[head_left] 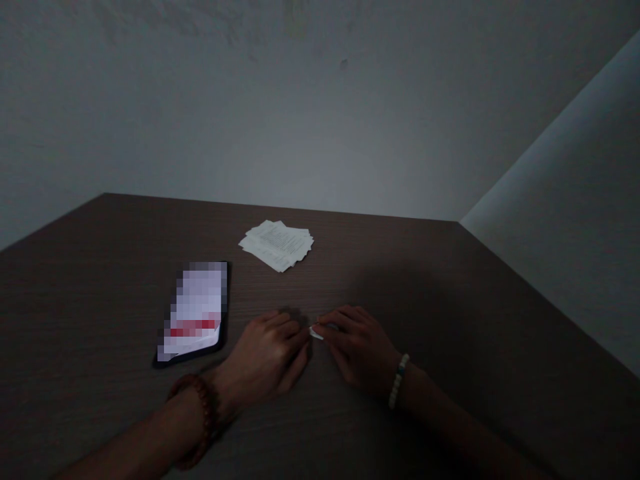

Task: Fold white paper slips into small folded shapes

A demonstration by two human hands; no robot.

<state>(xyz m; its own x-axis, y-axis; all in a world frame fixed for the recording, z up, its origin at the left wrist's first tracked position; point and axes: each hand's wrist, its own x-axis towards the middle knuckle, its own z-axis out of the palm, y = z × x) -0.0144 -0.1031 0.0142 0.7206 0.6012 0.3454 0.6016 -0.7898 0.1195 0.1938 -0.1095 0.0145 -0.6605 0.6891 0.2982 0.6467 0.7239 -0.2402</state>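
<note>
Smartphone (196,307) lies toward the table's (400,243) left edge. Left hand (270,350) curled; its grip cannot be told in dim light. Printed slips (277,245) stacked near far edge. Right hand (360,345) pinches white paper piece (316,332) mid-table; uneven pulling could tear it.

Pretty dim in here tbh. Dark brown worktop (320,433), grey wall (320,120) at 12 o'clock. Taking the small white slip (316,333) as the clock's centre, the right hand (357,347) is between 3 and 4, fingers bent over part of it. Left hand (273,350) is around 8, knuckles up, right beside the slip; can't tell if it's touching. Brown bead bracelet (207,407) on that wrist, pale beads (399,381) on the other. Lit phone (197,300) at 9, screen mostly pixelated, and a messy printed paper stack (277,245) at 11.
</note>
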